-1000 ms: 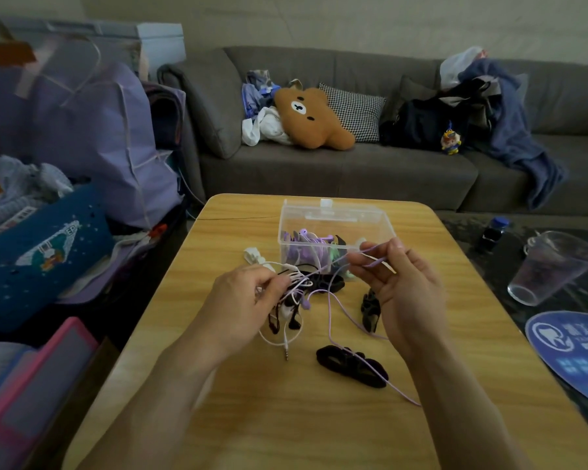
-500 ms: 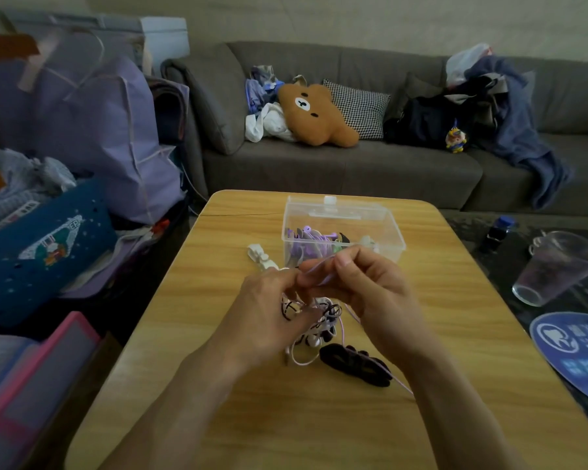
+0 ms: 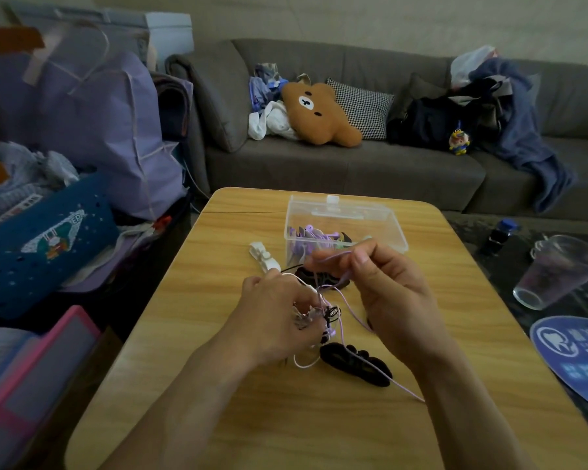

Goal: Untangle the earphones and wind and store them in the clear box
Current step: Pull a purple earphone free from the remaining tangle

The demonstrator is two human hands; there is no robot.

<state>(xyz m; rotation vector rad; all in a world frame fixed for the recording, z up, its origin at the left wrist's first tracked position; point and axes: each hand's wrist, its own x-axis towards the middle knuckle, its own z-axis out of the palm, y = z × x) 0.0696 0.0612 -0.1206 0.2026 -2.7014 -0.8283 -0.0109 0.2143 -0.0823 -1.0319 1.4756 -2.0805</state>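
While the left hand (image 3: 279, 317) is gripping a tangled bunch of white, black and purple earphone cables (image 3: 323, 317) just above the wooden table (image 3: 190, 334), the right hand (image 3: 387, 293) is pinching a thin purple cable (image 3: 348, 308) between thumb and forefinger and is holding it up in front of the clear box (image 3: 345, 225). The purple cable is running down from the right fingers into the tangle, and another part of it is trailing over the table toward the right forearm, crossing a black wound bundle (image 3: 355, 364) that is lying on the table near the wrists. A second dark bundle (image 3: 323, 278) is lying between the hands and the box, partly hidden by the fingers. The clear box is standing open at the far middle of the table, with its lid tilted back, and purple earphones (image 3: 311, 237) are already lying inside it. A white clip-like piece (image 3: 263, 259) is lying just left of the box. Beyond the table, a grey sofa (image 3: 353, 167) is carrying a brown bear cushion (image 3: 319, 113). At the right, a clear plastic cup (image 3: 554, 273) is lying tilted on a dark surface.
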